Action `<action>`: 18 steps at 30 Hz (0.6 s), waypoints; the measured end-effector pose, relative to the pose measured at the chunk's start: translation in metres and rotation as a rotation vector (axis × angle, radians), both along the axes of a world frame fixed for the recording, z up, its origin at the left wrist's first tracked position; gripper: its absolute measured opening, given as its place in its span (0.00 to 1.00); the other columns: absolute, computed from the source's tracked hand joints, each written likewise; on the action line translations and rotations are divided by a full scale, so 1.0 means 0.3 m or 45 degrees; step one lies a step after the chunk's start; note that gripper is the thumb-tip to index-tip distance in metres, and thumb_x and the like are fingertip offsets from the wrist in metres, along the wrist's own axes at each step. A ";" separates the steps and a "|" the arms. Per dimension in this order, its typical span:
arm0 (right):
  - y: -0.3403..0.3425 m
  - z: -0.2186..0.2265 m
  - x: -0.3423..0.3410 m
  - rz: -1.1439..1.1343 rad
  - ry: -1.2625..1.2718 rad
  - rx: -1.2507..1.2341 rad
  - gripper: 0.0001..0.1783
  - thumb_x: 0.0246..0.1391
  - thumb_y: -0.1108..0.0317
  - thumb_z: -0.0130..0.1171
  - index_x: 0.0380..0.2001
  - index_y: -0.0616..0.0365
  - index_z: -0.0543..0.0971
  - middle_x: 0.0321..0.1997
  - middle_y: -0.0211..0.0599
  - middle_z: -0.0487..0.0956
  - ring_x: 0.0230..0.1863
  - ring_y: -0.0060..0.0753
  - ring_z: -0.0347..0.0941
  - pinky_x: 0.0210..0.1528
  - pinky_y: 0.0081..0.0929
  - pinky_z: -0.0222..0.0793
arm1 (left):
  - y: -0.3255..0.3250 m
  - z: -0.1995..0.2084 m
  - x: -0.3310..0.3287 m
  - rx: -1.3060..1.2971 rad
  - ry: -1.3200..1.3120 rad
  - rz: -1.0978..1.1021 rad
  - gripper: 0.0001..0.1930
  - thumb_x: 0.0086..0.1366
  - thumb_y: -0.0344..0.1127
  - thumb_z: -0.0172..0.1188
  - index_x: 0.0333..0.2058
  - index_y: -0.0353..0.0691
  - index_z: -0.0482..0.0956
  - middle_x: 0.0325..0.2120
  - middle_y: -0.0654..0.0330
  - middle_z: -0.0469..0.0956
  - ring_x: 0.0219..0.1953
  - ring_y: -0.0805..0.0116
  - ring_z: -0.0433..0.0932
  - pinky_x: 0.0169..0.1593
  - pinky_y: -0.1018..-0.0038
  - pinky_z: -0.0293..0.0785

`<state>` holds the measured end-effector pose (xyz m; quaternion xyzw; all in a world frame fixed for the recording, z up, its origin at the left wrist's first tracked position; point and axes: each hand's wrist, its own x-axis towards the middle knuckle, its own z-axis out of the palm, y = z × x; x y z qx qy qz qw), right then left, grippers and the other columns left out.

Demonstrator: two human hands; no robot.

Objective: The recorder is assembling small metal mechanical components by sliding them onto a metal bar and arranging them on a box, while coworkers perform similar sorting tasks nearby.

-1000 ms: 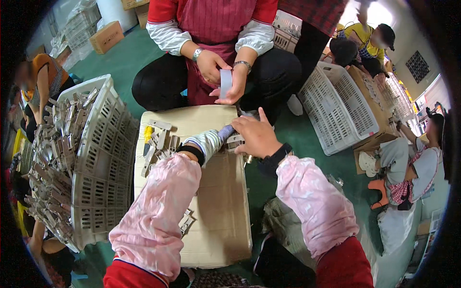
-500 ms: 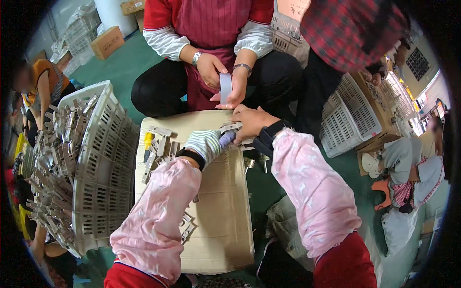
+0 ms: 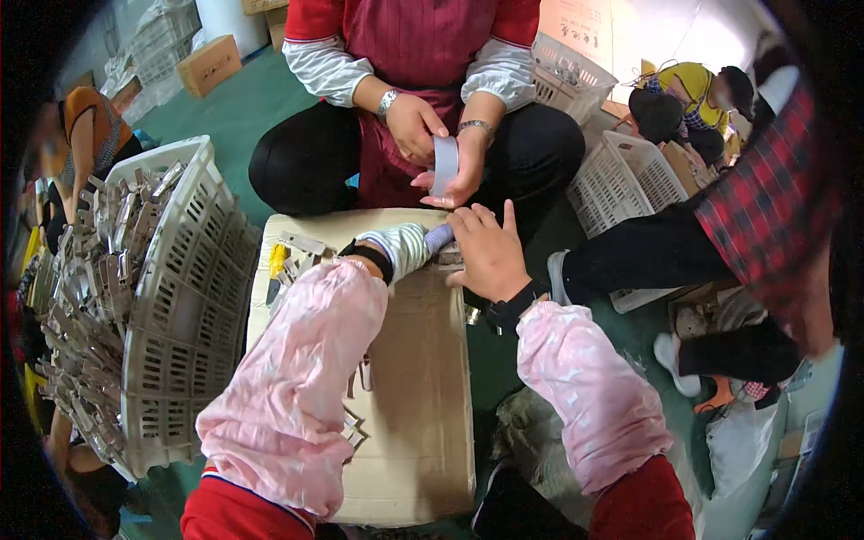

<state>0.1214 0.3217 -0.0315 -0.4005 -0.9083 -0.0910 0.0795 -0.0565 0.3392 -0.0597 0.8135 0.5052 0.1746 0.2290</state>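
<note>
My left hand (image 3: 407, 249), in a striped glove, reaches to the far right corner of the cardboard-topped work surface (image 3: 418, 441). Its fingers are closed on a small metal fitting (image 3: 447, 258), partly hidden beside my right hand. Bare and with fingers spread, my right hand (image 3: 495, 256) is just right of the glove; whether it touches the fitting is unclear. Several loose metal fittings (image 3: 301, 243) lie at the far left of the cardboard, next to a yellow-handled tool (image 3: 277, 259). More metal pieces (image 3: 352, 428) lie near my left sleeve.
A white plastic basket (image 3: 184, 360) heaped with metal fittings (image 3: 90, 306) stands at the left. Across from me a seated person holds a grey ring-shaped roll (image 3: 444, 166). At the right are another white crate (image 3: 621, 180) and a person in a checked shirt (image 3: 765, 198). Crumpled plastic (image 3: 540, 432) lies on the floor.
My right hand has opened, its fingers now spread. The checked-shirt person has moved farther right, revealing another person in yellow behind. The view has shifted slightly.
</note>
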 end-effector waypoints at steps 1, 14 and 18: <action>-0.001 0.005 -0.030 0.005 0.056 -0.003 0.45 0.26 0.54 0.73 0.52 0.57 0.69 0.54 0.35 0.69 0.59 0.38 0.61 0.64 0.60 0.43 | -0.013 0.016 -0.029 -0.002 0.004 0.012 0.20 0.68 0.49 0.36 0.47 0.47 0.73 0.39 0.48 0.77 0.43 0.48 0.75 0.47 0.62 0.68; -0.299 0.101 0.043 0.043 -0.158 -0.209 0.37 0.24 0.52 0.72 0.41 0.59 0.74 0.39 0.37 0.72 0.43 0.41 0.69 0.61 0.57 0.50 | -0.378 0.058 0.042 0.032 0.348 -0.129 0.13 0.63 0.41 0.42 0.44 0.46 0.66 0.27 0.48 0.78 0.30 0.47 0.77 0.33 0.58 0.72; -0.555 0.082 0.136 0.104 -0.040 -0.291 0.34 0.26 0.49 0.70 0.37 0.60 0.75 0.35 0.38 0.72 0.38 0.43 0.69 0.59 0.58 0.53 | -0.650 0.061 0.113 -0.142 0.289 -0.253 0.12 0.63 0.39 0.44 0.45 0.45 0.64 0.21 0.47 0.76 0.25 0.46 0.77 0.26 0.58 0.71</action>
